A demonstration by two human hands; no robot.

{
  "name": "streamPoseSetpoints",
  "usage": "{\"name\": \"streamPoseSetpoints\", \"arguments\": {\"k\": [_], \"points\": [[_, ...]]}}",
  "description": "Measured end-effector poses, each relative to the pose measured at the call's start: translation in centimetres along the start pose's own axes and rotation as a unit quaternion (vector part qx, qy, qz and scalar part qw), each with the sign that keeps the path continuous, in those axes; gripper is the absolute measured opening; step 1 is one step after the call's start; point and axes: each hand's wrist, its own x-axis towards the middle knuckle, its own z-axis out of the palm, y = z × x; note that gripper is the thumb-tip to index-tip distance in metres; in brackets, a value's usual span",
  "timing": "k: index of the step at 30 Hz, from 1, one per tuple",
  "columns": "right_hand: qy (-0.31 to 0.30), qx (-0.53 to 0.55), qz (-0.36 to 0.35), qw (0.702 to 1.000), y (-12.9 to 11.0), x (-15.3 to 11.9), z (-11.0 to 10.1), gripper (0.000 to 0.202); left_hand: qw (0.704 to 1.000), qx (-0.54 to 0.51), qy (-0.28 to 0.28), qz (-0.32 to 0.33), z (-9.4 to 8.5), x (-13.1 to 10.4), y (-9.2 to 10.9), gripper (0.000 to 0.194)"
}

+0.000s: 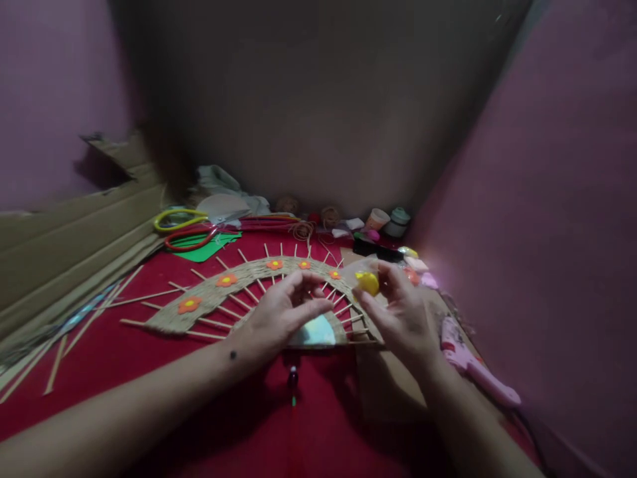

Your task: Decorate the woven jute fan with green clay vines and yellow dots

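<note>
A woven half-ring of twine on thin sticks (pixel 259 268) lies on the red cloth, with several orange flowers with yellow centres (pixel 227 280) along its band. A pale blue half-disc (pixel 314 330) sits at its inner centre. My left hand (pixel 293 307) hovers over the inner part, fingers curled; whether a small thing is between thumb and fingers cannot be made out. Over the band's right end, my right hand (pixel 393 309) pinches a clear packet with a yellow lump (pixel 367 283) in it.
Yellow-handled and red-handled scissors (pixel 182 219) lie on green sheets (pixel 212 248) at the back left. Cardboard (pixel 74 245) leans at left, beside loose sticks (pixel 89 322). A pink glue gun (pixel 478 372) is at right. Small cups (pixel 377 219) and twine stand at the back.
</note>
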Motion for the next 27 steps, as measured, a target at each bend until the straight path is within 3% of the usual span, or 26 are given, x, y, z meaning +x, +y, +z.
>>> {"name": "streamPoseSetpoints", "arguments": {"k": [5,11,13,17,22,27], "points": [[-0.062,0.079,0.033,0.994,-0.7,-2.1,2.1,0.023,0.997,-0.036,0.010,-0.060,-0.3,-0.1,0.3,0.025],[-0.157,0.216,0.123,0.956,-1.2,-2.2,1.9,0.031,0.997,0.036,0.001,-0.061,-0.5,-0.5,0.3,0.024],[-0.140,0.251,0.149,0.946,-1.4,-2.0,1.6,0.032,0.997,0.066,-0.004,-0.049,-0.6,-0.6,0.1,0.024],[-0.101,0.193,0.150,0.964,-1.4,-1.5,1.2,0.014,0.990,0.137,-0.019,-0.017,-0.8,-0.8,-0.7,0.024],[-0.094,0.170,0.180,0.964,-1.3,-1.6,1.4,0.014,0.969,0.240,-0.020,0.055,-0.8,-0.9,-1.1,0.024],[-0.076,0.136,0.142,0.977,-1.4,-2.4,1.6,0.016,0.949,0.285,-0.034,0.131,-0.8,-1.1,-0.8,0.020]]}}
